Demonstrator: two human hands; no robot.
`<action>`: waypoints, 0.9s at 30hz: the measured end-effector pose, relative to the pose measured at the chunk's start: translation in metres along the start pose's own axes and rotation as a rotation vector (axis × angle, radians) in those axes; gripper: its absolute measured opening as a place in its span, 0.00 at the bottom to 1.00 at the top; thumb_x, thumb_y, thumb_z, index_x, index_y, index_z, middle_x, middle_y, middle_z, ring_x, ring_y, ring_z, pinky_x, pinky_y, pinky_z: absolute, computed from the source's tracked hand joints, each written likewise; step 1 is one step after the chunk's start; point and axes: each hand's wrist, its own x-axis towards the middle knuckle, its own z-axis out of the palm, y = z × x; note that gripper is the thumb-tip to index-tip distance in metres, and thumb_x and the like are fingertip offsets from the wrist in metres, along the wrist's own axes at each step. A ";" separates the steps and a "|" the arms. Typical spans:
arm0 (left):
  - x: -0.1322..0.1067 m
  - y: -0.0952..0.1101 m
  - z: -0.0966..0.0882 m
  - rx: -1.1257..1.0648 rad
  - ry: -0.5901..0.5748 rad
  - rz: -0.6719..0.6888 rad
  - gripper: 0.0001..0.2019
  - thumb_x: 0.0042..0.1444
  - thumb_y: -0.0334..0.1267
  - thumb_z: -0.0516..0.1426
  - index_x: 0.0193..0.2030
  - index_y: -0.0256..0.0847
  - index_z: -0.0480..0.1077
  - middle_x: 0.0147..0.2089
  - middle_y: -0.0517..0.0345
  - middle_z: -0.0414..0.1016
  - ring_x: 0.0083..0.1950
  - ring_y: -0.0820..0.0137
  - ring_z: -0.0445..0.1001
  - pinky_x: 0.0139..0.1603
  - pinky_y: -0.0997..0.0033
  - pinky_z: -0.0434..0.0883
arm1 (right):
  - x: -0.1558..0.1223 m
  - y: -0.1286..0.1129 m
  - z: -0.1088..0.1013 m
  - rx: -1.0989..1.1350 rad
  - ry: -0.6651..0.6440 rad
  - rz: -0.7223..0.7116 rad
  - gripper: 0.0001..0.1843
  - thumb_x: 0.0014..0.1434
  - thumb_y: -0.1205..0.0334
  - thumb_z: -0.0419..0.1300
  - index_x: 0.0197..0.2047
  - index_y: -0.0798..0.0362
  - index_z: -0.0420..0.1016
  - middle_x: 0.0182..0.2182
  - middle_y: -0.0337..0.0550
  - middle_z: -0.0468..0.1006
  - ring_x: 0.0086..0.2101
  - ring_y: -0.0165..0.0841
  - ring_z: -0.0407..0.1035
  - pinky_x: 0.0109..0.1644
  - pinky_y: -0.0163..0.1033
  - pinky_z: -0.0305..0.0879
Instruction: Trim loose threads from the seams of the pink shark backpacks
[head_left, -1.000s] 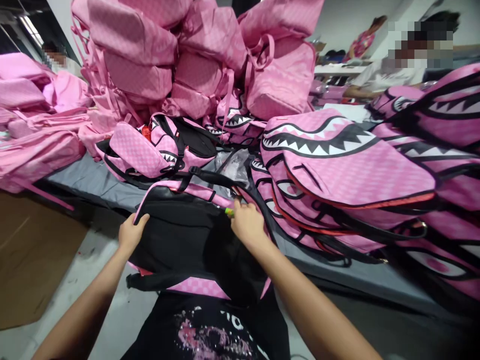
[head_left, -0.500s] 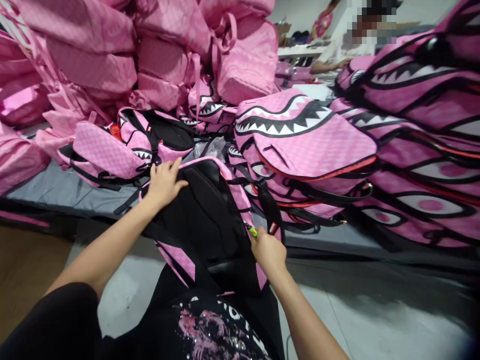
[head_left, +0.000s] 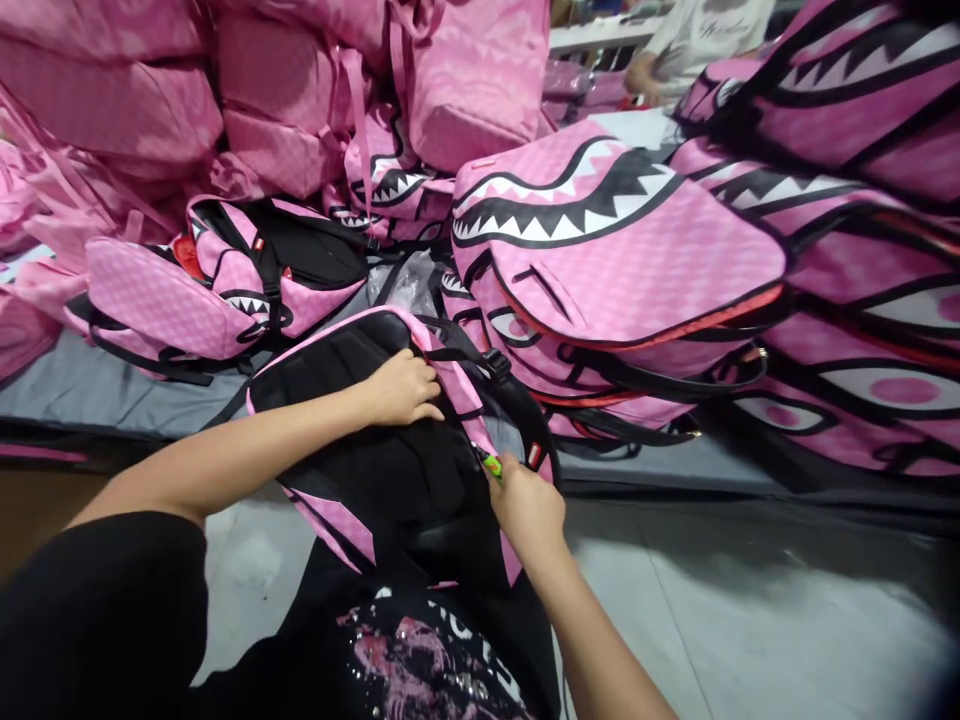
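Observation:
A pink backpack with a black padded back panel (head_left: 360, 440) leans from my lap against the table edge, its back side up. My left hand (head_left: 405, 388) rests on this panel near the pink side edge, fingers bent and thumb apart. At the same side, lower down, my right hand (head_left: 529, 505) is closed around a small bright green tool (head_left: 492, 466) with a dark tip. The tip is close to the bag's pink side; whether it touches I cannot tell. A black shoulder strap (head_left: 525, 405) with a buckle loops out beside my right hand.
Shark-mouth backpacks (head_left: 622, 250) lie stacked at right, with another tall stack (head_left: 885, 300) beyond. Pink bags (head_left: 150, 110) pile high at back left. Two smaller pink bags (head_left: 161, 300) lie on the grey-covered table (head_left: 97, 395). Across it, a person (head_left: 701, 45) in a white shirt is partly visible.
My left hand has moved from the backpack's upper left edge rightward across the back panel. My right hand keeps the green tool at the side edge. The view has tilted down a little.

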 end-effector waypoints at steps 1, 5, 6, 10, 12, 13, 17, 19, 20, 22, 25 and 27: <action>-0.005 -0.013 -0.006 0.006 -0.007 -0.009 0.26 0.62 0.61 0.53 0.35 0.39 0.78 0.36 0.52 0.77 0.40 0.64 0.72 0.45 0.59 0.62 | 0.001 0.002 0.000 0.009 -0.002 0.004 0.13 0.69 0.56 0.54 0.45 0.55 0.74 0.31 0.48 0.82 0.30 0.35 0.77 0.28 0.33 0.55; -0.034 -0.061 -0.028 0.098 0.078 -0.170 0.32 0.65 0.64 0.46 0.34 0.35 0.76 0.42 0.48 0.76 0.51 0.57 0.68 0.61 0.45 0.57 | 0.002 0.016 0.000 0.100 -0.009 -0.007 0.12 0.67 0.56 0.57 0.45 0.53 0.77 0.31 0.46 0.82 0.29 0.35 0.76 0.29 0.34 0.57; -0.040 -0.066 -0.031 0.118 0.129 -0.225 0.32 0.65 0.63 0.45 0.35 0.35 0.75 0.45 0.48 0.75 0.54 0.58 0.66 0.65 0.43 0.53 | 0.001 0.019 -0.001 0.157 0.006 -0.018 0.12 0.66 0.56 0.58 0.47 0.52 0.77 0.31 0.46 0.82 0.30 0.36 0.77 0.30 0.34 0.59; -0.049 -0.046 -0.025 0.064 0.162 -0.248 0.26 0.67 0.59 0.48 0.44 0.37 0.73 0.55 0.53 0.72 0.61 0.60 0.62 0.72 0.43 0.47 | -0.001 0.023 -0.018 0.483 0.186 -0.099 0.22 0.62 0.51 0.61 0.55 0.53 0.73 0.42 0.51 0.83 0.40 0.42 0.78 0.43 0.40 0.70; -0.042 -0.023 -0.017 0.012 0.100 -0.151 0.25 0.61 0.61 0.54 0.45 0.38 0.74 0.51 0.51 0.75 0.58 0.59 0.66 0.70 0.46 0.55 | 0.002 0.016 -0.033 0.615 0.190 -0.193 0.28 0.62 0.48 0.61 0.60 0.54 0.69 0.44 0.51 0.82 0.43 0.43 0.78 0.48 0.43 0.71; -0.038 -0.013 -0.013 -0.009 0.082 -0.120 0.25 0.58 0.61 0.58 0.44 0.39 0.75 0.47 0.50 0.76 0.55 0.57 0.68 0.67 0.46 0.58 | 0.005 0.011 -0.040 0.669 0.152 -0.256 0.29 0.63 0.48 0.59 0.63 0.53 0.66 0.42 0.50 0.82 0.42 0.42 0.77 0.48 0.44 0.71; -0.025 0.012 -0.005 -0.093 0.067 -0.149 0.19 0.52 0.49 0.66 0.45 0.37 0.76 0.41 0.48 0.78 0.50 0.54 0.70 0.62 0.44 0.63 | 0.028 -0.009 -0.062 0.910 -0.054 -0.486 0.30 0.67 0.58 0.51 0.71 0.48 0.55 0.35 0.39 0.78 0.30 0.30 0.73 0.39 0.39 0.73; -0.024 0.017 -0.003 -0.126 0.090 -0.188 0.18 0.51 0.46 0.67 0.45 0.37 0.76 0.42 0.49 0.77 0.51 0.54 0.71 0.64 0.42 0.62 | 0.041 -0.014 -0.069 1.072 -0.157 -0.499 0.30 0.66 0.60 0.52 0.70 0.45 0.58 0.36 0.39 0.78 0.27 0.27 0.73 0.33 0.36 0.73; -0.025 0.019 -0.001 -0.145 0.115 -0.205 0.18 0.51 0.45 0.67 0.46 0.38 0.76 0.44 0.49 0.77 0.51 0.54 0.71 0.66 0.40 0.60 | 0.047 -0.015 -0.072 1.145 -0.220 -0.491 0.27 0.66 0.58 0.53 0.67 0.46 0.64 0.38 0.40 0.79 0.27 0.27 0.74 0.32 0.35 0.74; -0.029 0.022 0.004 -0.205 0.189 -0.225 0.17 0.52 0.45 0.66 0.46 0.38 0.75 0.49 0.49 0.77 0.54 0.55 0.70 0.71 0.38 0.54 | 0.058 -0.013 -0.077 1.274 -0.361 -0.484 0.21 0.64 0.54 0.57 0.57 0.51 0.74 0.42 0.45 0.80 0.33 0.31 0.79 0.36 0.38 0.76; -0.036 0.024 0.013 -0.312 0.316 -0.189 0.15 0.56 0.50 0.63 0.41 0.40 0.75 0.58 0.48 0.74 0.63 0.55 0.68 0.74 0.38 0.49 | 0.071 -0.004 -0.084 1.459 -0.509 -0.432 0.24 0.57 0.46 0.63 0.51 0.53 0.77 0.39 0.47 0.83 0.36 0.40 0.81 0.46 0.52 0.77; -0.041 0.024 0.018 -0.346 0.370 -0.162 0.18 0.59 0.56 0.59 0.38 0.41 0.74 0.64 0.47 0.69 0.70 0.53 0.61 0.74 0.40 0.48 | 0.078 0.003 -0.085 1.532 -0.510 -0.343 0.31 0.50 0.41 0.66 0.51 0.52 0.74 0.34 0.43 0.84 0.34 0.42 0.81 0.47 0.57 0.76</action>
